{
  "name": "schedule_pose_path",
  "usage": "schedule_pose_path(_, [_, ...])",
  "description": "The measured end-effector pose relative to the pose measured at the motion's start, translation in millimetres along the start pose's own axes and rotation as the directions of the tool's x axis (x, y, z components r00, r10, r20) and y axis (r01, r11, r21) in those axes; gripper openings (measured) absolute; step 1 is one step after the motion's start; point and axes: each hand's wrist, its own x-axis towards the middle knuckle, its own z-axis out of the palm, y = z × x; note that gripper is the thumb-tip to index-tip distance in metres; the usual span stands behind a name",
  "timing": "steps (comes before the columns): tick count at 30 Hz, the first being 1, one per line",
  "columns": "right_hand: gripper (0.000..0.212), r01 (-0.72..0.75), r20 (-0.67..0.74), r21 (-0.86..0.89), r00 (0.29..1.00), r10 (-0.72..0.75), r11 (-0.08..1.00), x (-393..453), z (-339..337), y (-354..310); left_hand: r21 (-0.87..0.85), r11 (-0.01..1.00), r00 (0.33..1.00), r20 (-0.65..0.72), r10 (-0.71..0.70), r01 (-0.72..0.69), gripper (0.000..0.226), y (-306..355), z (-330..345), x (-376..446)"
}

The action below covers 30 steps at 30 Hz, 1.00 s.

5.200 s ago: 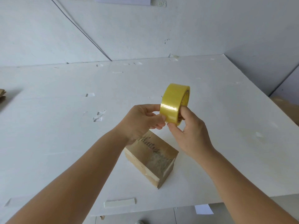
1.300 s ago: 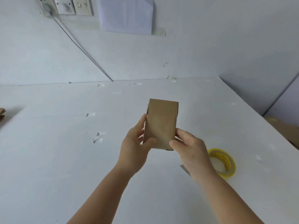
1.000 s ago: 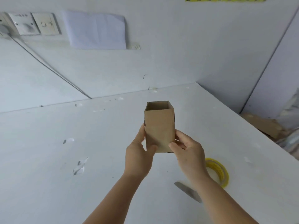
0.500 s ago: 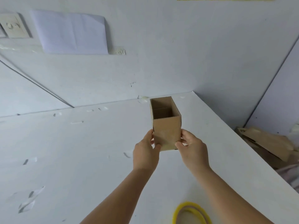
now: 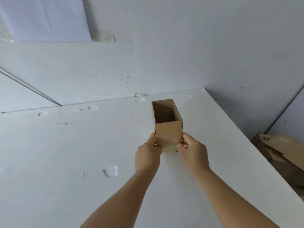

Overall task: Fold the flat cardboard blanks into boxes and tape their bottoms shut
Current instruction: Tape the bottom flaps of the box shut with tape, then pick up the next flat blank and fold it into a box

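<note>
Brown corrugated cardboard box [image 5: 167, 132] stands upright, open-topped, plain-sided, with no writing legible on it. Left hand [image 5: 148, 153] and right hand [image 5: 193, 149] grasp its lower corners above the white table [image 5: 65, 162].

Box [image 5: 168, 134]: plain brown cardboard, unprinted on the near face; interior a darker, shaded brown; cut rim shows the fine wavy corrugation line; a paler, slightly glossy band along the bottom edge of the near face. Table [image 5: 65, 153]: flat white, dotted with small clear or whitish scraps and marks. Wall [image 5: 181, 46]: pale grey-white, a few tiny dark specks. Paper sheet [image 5: 44, 18] on the wall: white with a faint bluish cast, fold creases visible. Patch [image 5: 107, 37] beside the sheet: cream, pitted texture. Flat cardboard [image 5: 283, 152] at far right: brown, with dark printed marking too small to read.
</note>
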Motion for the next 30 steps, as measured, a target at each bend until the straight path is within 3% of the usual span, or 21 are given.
schedule_pose_path(11, [0.03,-0.066,0.013,-0.005,0.998,0.066,0.998,5.3,16.3,17.9,0.006,0.999,0.999,0.014,-0.047,0.046,0.025,-14.2,17.7,8.4])
schedule_pose_path(17, [0.064,-0.149,0.21,-0.19,0.959,0.188,0.97,-7.9,2.8,11.2,0.229,0.973,0.991,0.133,-0.005,-0.026,0.051,-8.0,-0.7,-6.9])
schedule_pose_path(24, [0.071,0.066,0.435,-0.464,0.886,0.162,0.884,-59.5,-10.4,-17.2,0.499,0.84,0.967,0.23,0.107,-0.211,0.057,-21.7,-35.7,-53.1])
schedule_pose_path(30, [0.072,0.278,0.548,-0.503,0.835,0.053,0.818,-113.9,-7.7,-71.0,0.565,0.796,0.97,0.214,0.112,-0.217,0.062,-49.3,-91.0,-108.6])
